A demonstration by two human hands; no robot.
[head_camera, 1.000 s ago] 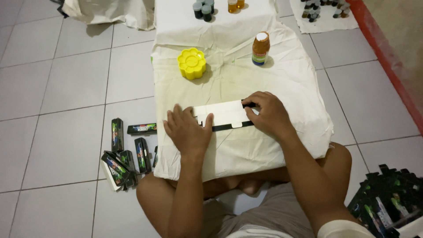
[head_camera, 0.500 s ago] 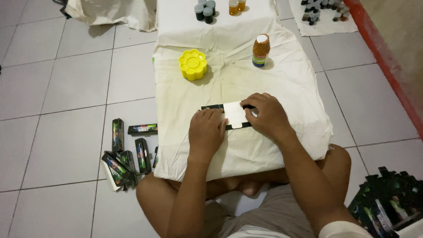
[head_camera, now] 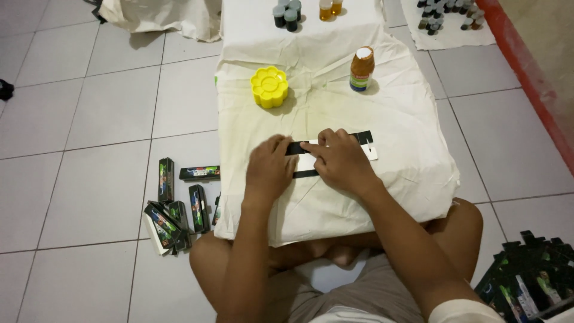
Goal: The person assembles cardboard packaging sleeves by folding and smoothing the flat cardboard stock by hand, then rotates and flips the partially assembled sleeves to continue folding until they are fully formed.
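Both hands press flat on a black and white flat carton lying on the cloth that covers the tabletop. The left hand covers its left end, the right hand its middle; neither grip closes around it. A yellow flower-shaped dish and a bottle stand beyond.
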